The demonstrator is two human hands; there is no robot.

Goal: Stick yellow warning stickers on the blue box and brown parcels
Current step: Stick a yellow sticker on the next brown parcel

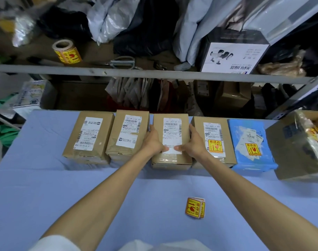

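Middle parcel (pixel 172 127): brown, centre of the row on the table (pixel 45 187), with no yellow sticker showing; a white label fills most of its top.
Left hand (pixel 153 140): clasps the parcel's 9 o'clock side, thumb on top.
Right hand (pixel 194 142): clasps the 3 o'clock side the same way.
Fourth parcel (pixel 200 127): just beside at 3 o'clock, already stickered.
Blue box (pixel 250 160): further along at 3 o'clock, also stickered.
Left parcels (pixel 89 136): two at 9 o'clock, both bare of stickers.
Stack (pixel 195 207): loose stickers at 6 o'clock, well apart from the hands.
Roll (pixel 67 52): on the shelf at 11 o'clock, out of easy reach.
Risk, shove: the row is tight, so pulling or squaring this parcel may drag its neighbours askew.
Risk, barcode: little bare card is left (only the taped near end), so a sticker may land over the barcode.
Risk, stack: the stickers overlap, so two may lift together.
Risk, skip: three look-alike parcels remain bare, so one could be missed.
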